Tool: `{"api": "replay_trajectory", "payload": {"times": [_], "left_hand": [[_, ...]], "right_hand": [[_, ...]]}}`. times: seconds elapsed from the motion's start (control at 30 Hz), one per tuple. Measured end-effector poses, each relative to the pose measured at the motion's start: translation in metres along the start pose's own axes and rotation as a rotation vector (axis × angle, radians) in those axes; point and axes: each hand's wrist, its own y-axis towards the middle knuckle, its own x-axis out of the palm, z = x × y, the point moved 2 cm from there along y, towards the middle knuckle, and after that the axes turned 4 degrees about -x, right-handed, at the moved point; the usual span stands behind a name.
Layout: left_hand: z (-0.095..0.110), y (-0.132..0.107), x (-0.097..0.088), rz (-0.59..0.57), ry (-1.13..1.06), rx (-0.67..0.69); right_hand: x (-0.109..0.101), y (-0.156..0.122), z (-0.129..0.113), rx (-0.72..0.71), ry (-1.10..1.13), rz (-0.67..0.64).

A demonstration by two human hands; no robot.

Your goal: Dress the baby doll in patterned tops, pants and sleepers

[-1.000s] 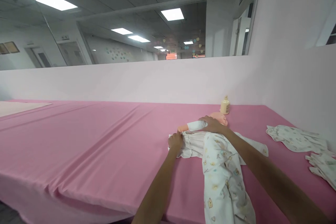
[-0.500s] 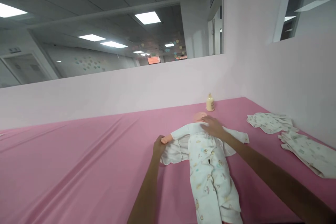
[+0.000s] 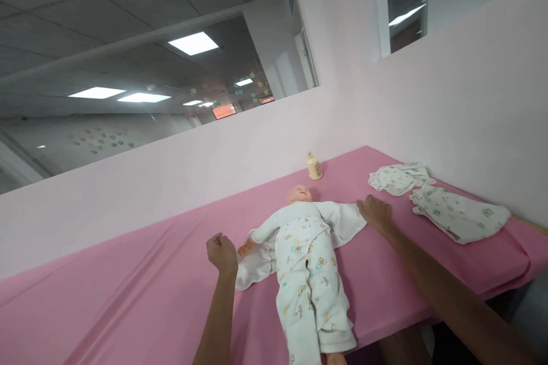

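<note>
A baby doll (image 3: 299, 193) lies on its back, dressed in a white long-sleeved top (image 3: 295, 214) and white printed trousers (image 3: 310, 271). My right hand (image 3: 375, 213) is closed on the end of the sleeve (image 3: 345, 217) on the right, which is stretched out sideways. The doll's hand on that side is hidden. Out of the other sleeve pokes the doll's hand (image 3: 246, 247). Just left of it, my left hand (image 3: 221, 252) is raised with its fingers curled in, apart from the doll, and nothing shows in it. White cloth (image 3: 250, 271) spreads beneath that arm.
A pale yellow pump bottle (image 3: 314, 167) stands beyond the doll's head by the wall. Two folded printed garments, a nearer one (image 3: 462, 214) and a farther one (image 3: 398, 178), lie at the right. The pink sheet (image 3: 149, 296) covers the table, whose edge shows at lower right.
My left hand has let go of the doll's hand and drawn away from it. My right hand has moved from the doll's chest to the right sleeve end. The view has turned right.
</note>
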Motion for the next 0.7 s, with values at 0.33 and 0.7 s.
{"api": "replay_trajectory", "payload": {"times": [0.33,0.7], "left_hand": [[0.178,-0.112,0.069,-0.827,0.173,0.918],[0.167,-0.125,0.111,-0.919,0.508,0.971]], "right_hand": [[0.003,0.002,0.004,-0.085,0.060,-0.079],[-0.014,0.024,0.026,0.032,0.202,0.097]]}}
